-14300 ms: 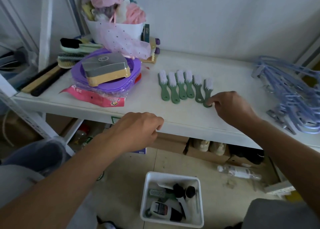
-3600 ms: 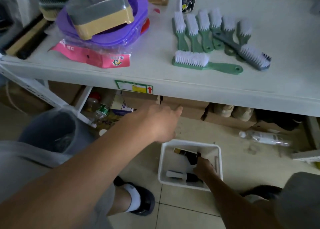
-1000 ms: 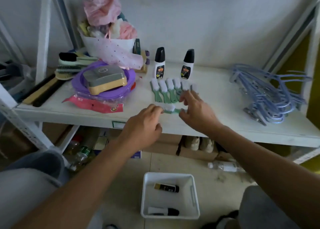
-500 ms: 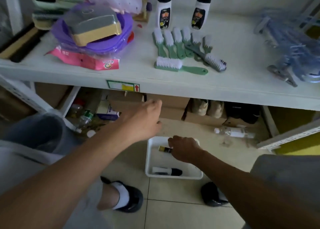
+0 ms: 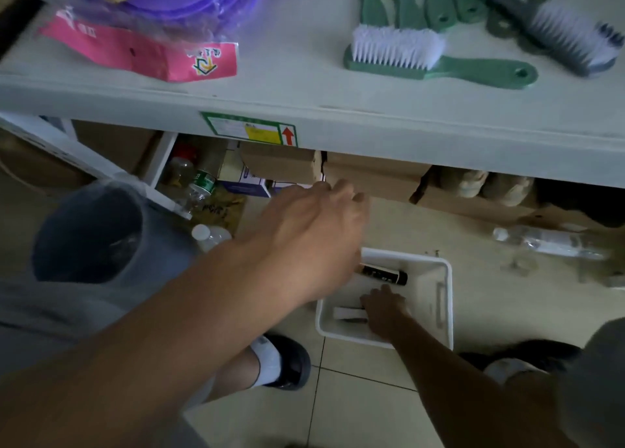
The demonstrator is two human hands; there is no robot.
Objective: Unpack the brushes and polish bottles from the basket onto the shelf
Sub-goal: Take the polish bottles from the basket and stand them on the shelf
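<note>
Bottles of polish, two of them, lay in the white basket [image 5: 426, 280], which sat on the tiled floor and served me as the mark for everything else. The black polish bottle [image 5: 384, 274] lay on its side along the basket's far wall, its left end hidden behind my left grip [image 5: 311, 241]. The white polish bottle [image 5: 348, 313] lay on its side nearer the basket's front wall. My right grip [image 5: 384, 307] was down inside the basket, resting on that bottle's right end. Whether its fingers had closed round the bottle I could not tell, since the back of the hand covered them. My left grip hung in the air over the basket's far left corner, fingers loosely spread and slightly bent, holding nothing.

Beyond the basket and higher up ran the shelf [image 5: 372, 123]. On it, straight beyond the basket, a green brush [image 5: 439, 65] lay with its white bristles up and its handle pointing right. Past it were the handles of a row of small green brushes [image 5: 406, 4], and a grey brush [image 5: 568, 41] lay slanted across some of them. Far left of the basket, on the same shelf, sat a purple pack with a pink label [image 5: 142, 51].

Under the shelf, just beyond the basket, stood cardboard boxes [image 5: 372, 177]. Right of the basket a clear bottle [image 5: 548, 243] lay on the floor, and left of the basket stood a grey bin [image 5: 88, 234].
</note>
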